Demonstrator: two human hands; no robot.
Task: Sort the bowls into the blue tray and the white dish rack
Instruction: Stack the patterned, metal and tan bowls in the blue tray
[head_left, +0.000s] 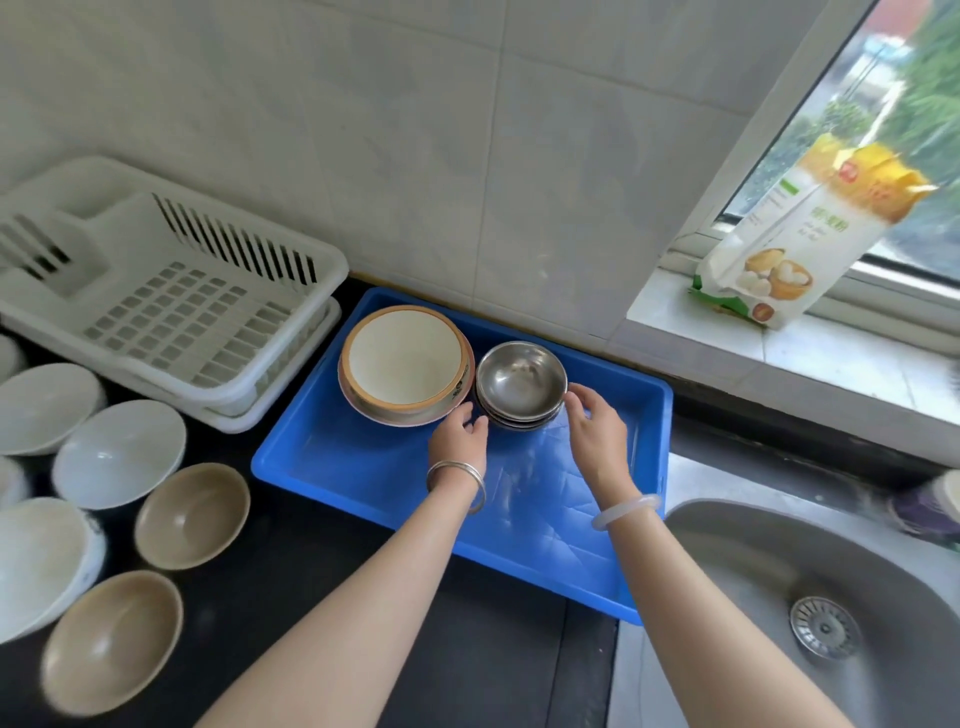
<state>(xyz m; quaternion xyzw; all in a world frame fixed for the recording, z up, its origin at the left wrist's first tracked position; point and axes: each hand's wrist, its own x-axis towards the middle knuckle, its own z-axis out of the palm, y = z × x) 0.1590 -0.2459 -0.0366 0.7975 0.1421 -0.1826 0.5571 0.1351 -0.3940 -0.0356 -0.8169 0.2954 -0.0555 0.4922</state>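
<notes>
Two brown bowls (111, 642) and several white bowls (118, 453) wait on the dark surface (332, 597) at the near left, beside a steel sink (810, 587). Just beyond, both hands reach into the blue tray (363, 467): the left hand (458, 439) and the right hand (597, 434) flank a stack of small steel bowls (521, 382), fingers spread narrow and touching or nearly touching its sides; whether they grip it is unclear. Beside the stack, touching or nearly so, sits a wide cream bowl with a brown rim (406, 364) atop another dish. The steel bowls are probably light, stiff and slick, best held low on both sides; the white bowls look breakable, better lifted by rim and base. Farther left, the white dish rack (171, 306) holds no bowls.
</notes>
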